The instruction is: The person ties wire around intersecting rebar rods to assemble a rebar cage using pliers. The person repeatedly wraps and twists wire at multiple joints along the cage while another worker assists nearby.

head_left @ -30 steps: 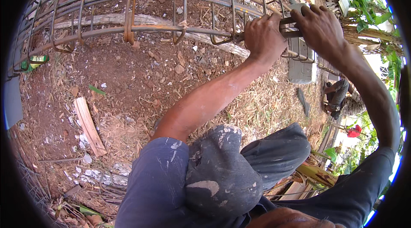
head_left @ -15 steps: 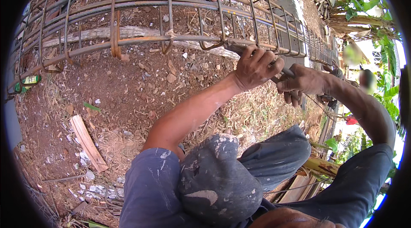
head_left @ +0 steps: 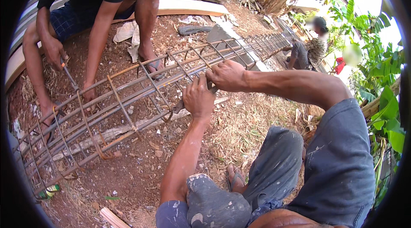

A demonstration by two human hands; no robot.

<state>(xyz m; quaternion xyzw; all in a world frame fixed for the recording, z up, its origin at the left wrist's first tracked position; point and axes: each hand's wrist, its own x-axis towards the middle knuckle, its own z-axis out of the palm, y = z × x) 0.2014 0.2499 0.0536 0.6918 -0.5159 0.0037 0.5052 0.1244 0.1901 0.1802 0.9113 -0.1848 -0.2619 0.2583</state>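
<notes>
A long rebar cage [head_left: 141, 83], rusty bars ringed by square stirrups, runs from lower left to upper right in front of me. At its near side my left hand [head_left: 198, 98] is closed round a dark metal bar-like tool [head_left: 179, 106], whose exact kind I cannot make out. One end of it shows beside the left fingers, near a stirrup. Just to the right, my right hand [head_left: 227, 75] is closed on the same tool's other end, partly over the cage. The fingers hide most of the tool.
Across the cage a co-worker's hand [head_left: 55, 53] holds an orange-handled tool [head_left: 68, 74] at the bars. Another person [head_left: 309, 48] crouches at the far end. A concrete block [head_left: 222, 32] and stacked boards [head_left: 188, 6] lie beyond. A wood piece [head_left: 112, 218] lies on the ground.
The view has swung up, bringing the co-worker and the cage's far end into sight. My hands have moved closer together along the tool, and the right arm now reaches across more level.
</notes>
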